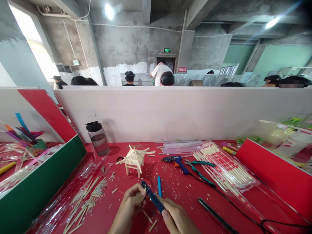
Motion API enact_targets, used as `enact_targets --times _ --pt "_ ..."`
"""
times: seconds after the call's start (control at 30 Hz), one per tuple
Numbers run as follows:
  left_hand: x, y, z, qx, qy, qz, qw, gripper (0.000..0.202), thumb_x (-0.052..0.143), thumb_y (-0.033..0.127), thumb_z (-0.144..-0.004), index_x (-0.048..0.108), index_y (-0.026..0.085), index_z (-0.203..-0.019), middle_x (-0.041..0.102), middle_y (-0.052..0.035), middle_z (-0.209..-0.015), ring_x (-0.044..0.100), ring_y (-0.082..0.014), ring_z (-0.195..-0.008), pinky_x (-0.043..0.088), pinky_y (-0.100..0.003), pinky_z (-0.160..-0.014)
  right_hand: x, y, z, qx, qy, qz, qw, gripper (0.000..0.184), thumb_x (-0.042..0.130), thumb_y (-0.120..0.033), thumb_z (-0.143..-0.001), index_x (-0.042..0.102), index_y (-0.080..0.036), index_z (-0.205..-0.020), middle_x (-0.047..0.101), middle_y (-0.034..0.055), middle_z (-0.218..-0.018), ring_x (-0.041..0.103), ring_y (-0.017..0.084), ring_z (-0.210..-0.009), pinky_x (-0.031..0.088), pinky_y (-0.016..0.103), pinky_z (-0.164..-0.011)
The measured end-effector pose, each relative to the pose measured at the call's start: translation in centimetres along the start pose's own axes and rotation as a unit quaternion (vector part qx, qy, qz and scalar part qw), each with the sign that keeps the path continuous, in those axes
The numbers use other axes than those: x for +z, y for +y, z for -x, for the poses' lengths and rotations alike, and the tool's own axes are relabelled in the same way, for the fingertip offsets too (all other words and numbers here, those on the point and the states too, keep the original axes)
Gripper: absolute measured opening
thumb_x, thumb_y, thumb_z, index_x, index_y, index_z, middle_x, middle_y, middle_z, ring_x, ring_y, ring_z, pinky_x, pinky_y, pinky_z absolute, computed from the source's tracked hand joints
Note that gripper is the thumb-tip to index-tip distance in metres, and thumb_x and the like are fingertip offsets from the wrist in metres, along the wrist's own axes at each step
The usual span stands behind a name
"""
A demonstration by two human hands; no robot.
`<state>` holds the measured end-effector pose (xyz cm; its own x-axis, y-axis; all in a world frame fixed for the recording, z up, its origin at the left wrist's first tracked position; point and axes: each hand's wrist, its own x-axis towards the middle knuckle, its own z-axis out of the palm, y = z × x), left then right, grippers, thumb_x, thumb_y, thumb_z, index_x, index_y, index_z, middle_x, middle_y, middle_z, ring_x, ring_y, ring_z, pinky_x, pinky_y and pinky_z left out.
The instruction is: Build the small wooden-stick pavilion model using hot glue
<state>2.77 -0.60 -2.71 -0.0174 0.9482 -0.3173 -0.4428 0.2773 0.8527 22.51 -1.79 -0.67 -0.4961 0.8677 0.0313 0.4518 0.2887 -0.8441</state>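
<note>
- Cutters (152, 196), blue-handled: shown low at centre above the red tabletop (185, 191), just in front of the stick model, with the head pointed up and to the left.
- Green-and-red divider board (36, 182): set along the left edge of the work area.
- Loose wooden sticks (85, 201): scattered with offcuts on clear wrapping, left of the hands.
- Water bottle (97, 138), black-lidded: stood upright near the back partition.
- Stick pavilion model (134, 159): placed upright on four legs, behind the hands.
- Left hand (130, 203): fingers are curled and closed at the cutter head; what is pinched there cannot be told.
- Right hand (179, 219): wrapped around a handle of the cutters, while the other handle is splayed upward.
- Glue gun (175, 160), blue: laid on its side right of the model.
- Green-handled pliers (198, 165): laid just beside the glue gun.
- Packed sticks (224, 165): bundled in a printed clear sleeve, further right.
- Red board (273, 175): laid at the right margin.
</note>
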Motion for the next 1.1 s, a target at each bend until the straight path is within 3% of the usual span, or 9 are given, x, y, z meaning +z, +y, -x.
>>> enact_targets --times 0.43,0.63,0.73,0.83,1.1 --pt "-0.2 0.1 0.0 0.025 -0.027 -0.038 0.999 0.042 0.083 0.043 -0.066 0.051 0.016 -0.068 0.047 0.0054 -0.053 0.038 -0.0054 -0.047 0.025 -0.018 -0.049 0.9 -0.2 0.3 0.024 0.028 -0.009 0.999 0.062 0.026 -0.057 -0.098 0.056 -0.020 -0.137 0.061 0.0115 -0.133 0.057 0.026 -0.121 0.042 0.033 -0.103" --pt "-1.1 0.8 -0.8 0.108 -0.072 -0.123 0.984 0.037 0.080 0.045 -0.071 0.056 0.016 -0.072 0.056 -0.0001 -0.068 0.051 -0.0108 -0.063 0.039 -0.022 -0.061 0.6 -0.6 0.3 0.024 0.025 -0.005 0.999 0.058 0.028 -0.053 -0.099 0.056 -0.020 -0.136 0.061 0.0112 -0.133 0.057 0.026 -0.122 0.042 0.032 -0.103" --pt "-1.4 1.4 -0.6 0.155 -0.068 -0.165 0.972 0.030 0.077 0.038 -0.074 0.058 0.019 -0.088 0.060 -0.0011 -0.079 0.056 -0.0139 -0.071 0.044 -0.025 -0.066 0.3 -0.7 0.3 0.019 0.015 0.000 1.000 0.056 0.028 -0.051 -0.099 0.054 -0.021 -0.138 0.063 0.0110 -0.131 0.058 0.026 -0.120 0.044 0.032 -0.100" --pt "-1.6 2.1 -0.1 0.177 -0.074 -0.232 0.953 0.039 0.072 0.031 -0.078 0.057 0.022 -0.113 0.063 -0.0050 -0.097 0.060 -0.0180 -0.081 0.048 -0.030 -0.073 0.1 -0.7 0.3 0.019 0.000 0.012 1.000 0.054 0.029 -0.050 -0.099 0.054 -0.023 -0.138 0.064 0.0102 -0.129 0.059 0.027 -0.119 0.044 0.032 -0.099" --pt "-2.2 3.8 0.5 0.218 -0.104 -0.395 0.887 0.010 0.068 0.021 -0.081 0.064 0.018 -0.089 0.066 -0.0045 -0.087 0.060 -0.0193 -0.082 0.047 -0.029 -0.078 -1.1 -1.1 0.5 0.009 -0.055 0.037 0.998 0.049 0.032 -0.040 -0.099 0.053 -0.022 -0.140 0.060 0.0097 -0.134 0.057 0.025 -0.121 0.041 0.032 -0.103"
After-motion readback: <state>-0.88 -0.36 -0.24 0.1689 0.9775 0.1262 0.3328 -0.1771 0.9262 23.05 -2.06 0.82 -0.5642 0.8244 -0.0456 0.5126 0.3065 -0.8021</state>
